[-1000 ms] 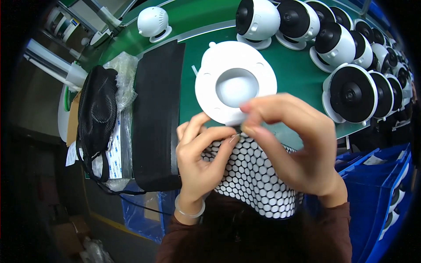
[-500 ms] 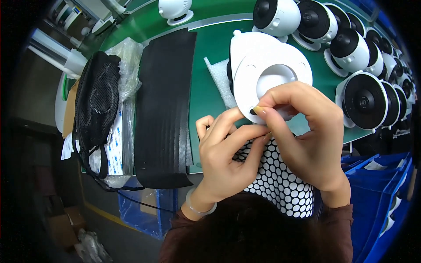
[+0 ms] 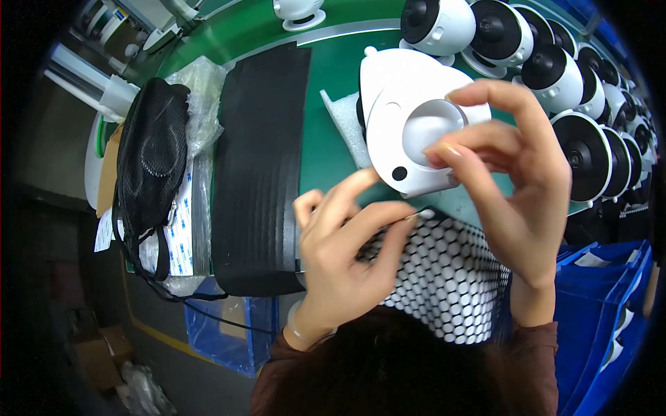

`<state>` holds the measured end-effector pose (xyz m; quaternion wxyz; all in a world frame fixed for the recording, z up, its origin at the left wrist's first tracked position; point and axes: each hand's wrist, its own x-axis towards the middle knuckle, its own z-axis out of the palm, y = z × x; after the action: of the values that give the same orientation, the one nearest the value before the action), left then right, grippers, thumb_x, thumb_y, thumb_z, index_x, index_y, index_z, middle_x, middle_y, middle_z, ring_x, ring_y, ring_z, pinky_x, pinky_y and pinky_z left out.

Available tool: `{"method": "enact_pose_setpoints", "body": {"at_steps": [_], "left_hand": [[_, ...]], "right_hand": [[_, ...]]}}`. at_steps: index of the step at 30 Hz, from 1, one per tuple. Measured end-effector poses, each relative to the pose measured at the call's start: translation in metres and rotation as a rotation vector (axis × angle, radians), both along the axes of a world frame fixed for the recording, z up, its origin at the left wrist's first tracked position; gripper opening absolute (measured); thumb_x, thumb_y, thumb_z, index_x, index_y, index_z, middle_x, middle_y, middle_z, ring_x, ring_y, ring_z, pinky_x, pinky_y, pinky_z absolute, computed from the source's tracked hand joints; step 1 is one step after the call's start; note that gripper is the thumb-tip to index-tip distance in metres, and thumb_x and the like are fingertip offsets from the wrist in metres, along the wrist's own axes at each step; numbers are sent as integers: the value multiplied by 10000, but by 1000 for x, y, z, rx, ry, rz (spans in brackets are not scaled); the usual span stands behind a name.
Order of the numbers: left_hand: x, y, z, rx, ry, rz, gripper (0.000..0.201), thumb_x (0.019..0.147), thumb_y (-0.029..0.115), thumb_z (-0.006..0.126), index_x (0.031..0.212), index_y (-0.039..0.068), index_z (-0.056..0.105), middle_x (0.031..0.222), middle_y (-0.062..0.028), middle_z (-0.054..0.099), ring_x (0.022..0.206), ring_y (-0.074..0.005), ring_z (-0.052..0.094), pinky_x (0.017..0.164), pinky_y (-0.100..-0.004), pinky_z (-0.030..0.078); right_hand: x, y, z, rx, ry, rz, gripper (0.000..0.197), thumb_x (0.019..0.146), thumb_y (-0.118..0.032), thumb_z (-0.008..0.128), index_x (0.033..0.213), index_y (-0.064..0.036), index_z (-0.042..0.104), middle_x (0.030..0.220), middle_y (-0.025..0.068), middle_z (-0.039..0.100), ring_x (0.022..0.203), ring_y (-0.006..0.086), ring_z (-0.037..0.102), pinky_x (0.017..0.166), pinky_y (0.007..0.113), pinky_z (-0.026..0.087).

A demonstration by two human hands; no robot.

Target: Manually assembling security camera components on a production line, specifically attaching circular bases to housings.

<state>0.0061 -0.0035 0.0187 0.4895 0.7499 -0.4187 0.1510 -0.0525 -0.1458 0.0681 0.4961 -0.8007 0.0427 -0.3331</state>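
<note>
In front of me a white camera-shaped device lies on the green table, its base with a round recess turned up. A black round pad sits on the base near its lower edge. My left hand pinches the corner of a black sheet with white round dots between thumb and forefinger, while another finger reaches the device's edge. Over the recess, my right hand has its forefinger lifted away from the thumb; nothing shows in it. The thumb tip is near another finger, slightly blurred.
Stacked black strips and a black mesh bag lie at left, beside clear plastic wrap. Several finished-looking white devices crowd the right side. White foam lies by the device. A blue bin stands at lower right.
My right hand has lifted off the pad and moved right, uncovering it on the base. My left hand has shifted slightly left and down with the sheet. A white device at the back has moved right.
</note>
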Motion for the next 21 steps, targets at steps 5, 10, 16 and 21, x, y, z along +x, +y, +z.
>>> {"method": "enact_pose_setpoints", "body": {"at_steps": [5,10,16,21], "left_hand": [[-12,27,13,94,61,7,162,588,27,707,734,91,676,961,-37,630,516,-83,429,702,-277,264],[-14,22,18,141,-44,-40,168,609,40,706,761,97,666,832,6,638,650,-125,519,724,-307,278],[-17,17,26,308,-142,-126,178,602,88,725,766,121,664,700,53,579,594,-120,448,708,-323,245],[-20,15,24,247,-131,-199,187,581,79,724,751,125,664,676,59,572,578,-110,432,683,-324,222]], "right_hand": [[-44,-10,4,-145,229,188,234,684,-41,669,901,39,634,887,147,647,804,216,639,722,287,486],[-55,-7,-15,-90,354,262,197,632,-19,711,817,6,649,775,108,645,726,232,623,652,295,474],[-68,1,-20,-189,311,161,179,634,-15,714,795,-1,636,745,100,628,688,209,617,618,277,469],[-69,-7,-22,246,446,325,192,724,-1,651,915,16,643,820,96,647,749,161,617,693,260,486]]}}
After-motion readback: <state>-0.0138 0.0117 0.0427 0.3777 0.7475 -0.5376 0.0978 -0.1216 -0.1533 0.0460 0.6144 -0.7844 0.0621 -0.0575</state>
